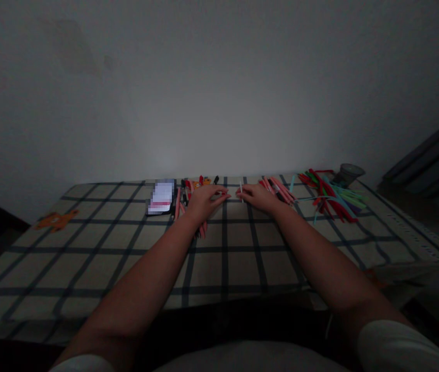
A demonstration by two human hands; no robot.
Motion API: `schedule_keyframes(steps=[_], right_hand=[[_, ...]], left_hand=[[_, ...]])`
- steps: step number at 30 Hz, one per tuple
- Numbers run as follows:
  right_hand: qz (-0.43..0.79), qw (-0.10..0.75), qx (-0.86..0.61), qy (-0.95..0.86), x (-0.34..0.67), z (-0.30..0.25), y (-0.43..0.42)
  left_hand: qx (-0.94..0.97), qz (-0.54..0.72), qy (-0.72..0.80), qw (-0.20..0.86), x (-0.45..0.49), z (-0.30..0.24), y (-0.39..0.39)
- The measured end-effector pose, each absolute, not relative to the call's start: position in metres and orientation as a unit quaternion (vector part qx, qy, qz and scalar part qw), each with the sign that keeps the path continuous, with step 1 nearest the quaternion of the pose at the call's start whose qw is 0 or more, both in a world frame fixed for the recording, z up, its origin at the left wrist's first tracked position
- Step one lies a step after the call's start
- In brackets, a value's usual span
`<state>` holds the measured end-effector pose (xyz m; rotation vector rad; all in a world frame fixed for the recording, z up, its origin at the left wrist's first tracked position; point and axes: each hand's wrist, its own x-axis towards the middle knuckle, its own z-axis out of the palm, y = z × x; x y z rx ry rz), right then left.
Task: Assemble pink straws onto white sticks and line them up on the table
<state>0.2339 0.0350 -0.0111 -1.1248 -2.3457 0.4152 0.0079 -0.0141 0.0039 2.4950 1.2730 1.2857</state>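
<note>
My right hand is closed in a pinch on a thin white stick, held upright above the checked cloth. Facing it, a short gap away, my left hand has its thumb and fingertips pressed together; whatever is between them is too small and dim to name. Pink and black pens lie around and partly under my left hand. Just beyond my right wrist is another bunch of pink and dark pens.
A lit phone rests left of the pens. Red, green and blue fuzzy strips are heaped at the right, beside a dark cup-like container. The checked tablecloth carries an orange figure at left. A wall stands behind.
</note>
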Motion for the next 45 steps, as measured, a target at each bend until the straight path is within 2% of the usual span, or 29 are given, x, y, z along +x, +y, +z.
schedule_keyframes(steps=[14, 20, 24, 28, 33, 37, 40, 45], right_hand=[[0.156, 0.253, -0.409, -0.863, 0.234, -0.01, 0.033], [0.143, 0.264, -0.376, -0.877, 0.233, -0.015, 0.039], [0.133, 0.308, -0.352, -0.874, 0.232, -0.014, 0.04], [0.187, 0.364, -0.357, -0.84, 0.228, -0.009, 0.035], [0.348, 0.454, -0.359, -0.737, 0.217, -0.004, 0.028], [0.424, 0.517, -0.33, -0.666, 0.211, 0.001, 0.022], [0.445, 0.543, -0.319, -0.636, 0.207, 0.006, 0.015], [0.427, 0.528, -0.315, -0.663, 0.204, 0.009, 0.007]], left_hand=[[0.803, 0.42, 0.42, 0.055, 0.009, 0.006, -0.014], [0.759, 0.436, 0.395, 0.278, 0.017, 0.0, -0.011], [0.724, 0.438, 0.38, 0.373, 0.02, -0.009, -0.004], [0.716, 0.419, 0.371, 0.418, 0.019, -0.016, 0.0], [0.704, 0.404, 0.349, 0.469, 0.02, -0.02, 0.001], [0.699, 0.408, 0.342, 0.478, 0.022, -0.019, -0.001], [0.701, 0.394, 0.337, 0.489, 0.024, -0.016, -0.003], [0.705, 0.394, 0.341, 0.481, 0.024, -0.015, -0.005]])
